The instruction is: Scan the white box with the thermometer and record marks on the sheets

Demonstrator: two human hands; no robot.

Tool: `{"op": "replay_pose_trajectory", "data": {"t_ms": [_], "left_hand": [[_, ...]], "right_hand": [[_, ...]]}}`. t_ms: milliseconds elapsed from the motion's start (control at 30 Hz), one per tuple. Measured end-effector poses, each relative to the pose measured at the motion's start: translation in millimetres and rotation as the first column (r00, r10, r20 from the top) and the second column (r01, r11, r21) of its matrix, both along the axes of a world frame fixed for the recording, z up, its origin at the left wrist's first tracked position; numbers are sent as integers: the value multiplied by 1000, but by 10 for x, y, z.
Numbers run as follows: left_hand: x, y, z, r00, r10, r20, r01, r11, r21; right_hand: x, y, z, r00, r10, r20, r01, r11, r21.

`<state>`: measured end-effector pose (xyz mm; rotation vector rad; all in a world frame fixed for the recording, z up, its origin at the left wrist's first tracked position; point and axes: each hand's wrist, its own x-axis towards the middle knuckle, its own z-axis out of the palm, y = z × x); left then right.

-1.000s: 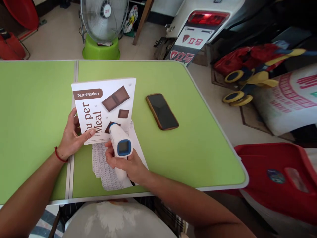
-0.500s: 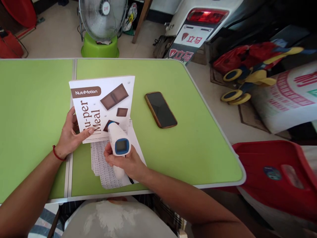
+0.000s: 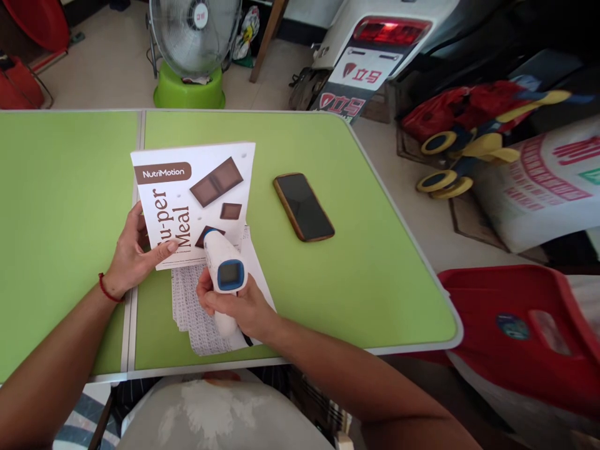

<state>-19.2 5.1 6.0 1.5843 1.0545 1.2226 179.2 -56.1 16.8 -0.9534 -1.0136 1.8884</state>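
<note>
My left hand [image 3: 138,250] grips the lower left edge of a white box [image 3: 206,181] printed "NutriMotion", thumb on the front and fingers behind. The box is held tilted up over the table. My right hand [image 3: 241,306] is wrapped round the handle of a white and blue infrared thermometer [image 3: 220,256]. Its small grey screen faces me, and its front end points at the lower part of the box. Under both lie handwritten sheets of paper [image 3: 206,331], partly covered by the thermometer and my right hand. A dark thin object by my right wrist is mostly hidden.
A phone [image 3: 304,206] in a brown case lies on the green table [image 3: 365,281], right of the box. Beyond the far edge stand a fan [image 3: 197,37] on a green stool [image 3: 190,87] and a white scooter [image 3: 370,62]. A red plastic chair [image 3: 510,325] is at the right.
</note>
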Motion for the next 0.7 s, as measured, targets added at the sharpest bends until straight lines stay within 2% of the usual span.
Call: {"op": "replay_pose_trajectory", "data": {"t_ms": [267,700], "left_hand": [[5,9,13,1000,-3,2,3,1000,-3],[-7,24,36,1000,-7,-8,6,999,-51]], "right_hand": [[3,5,19,999,14,29,-14,1000,1],[-1,-23,-65,1000,-16,3,16,1000,-5]]}}
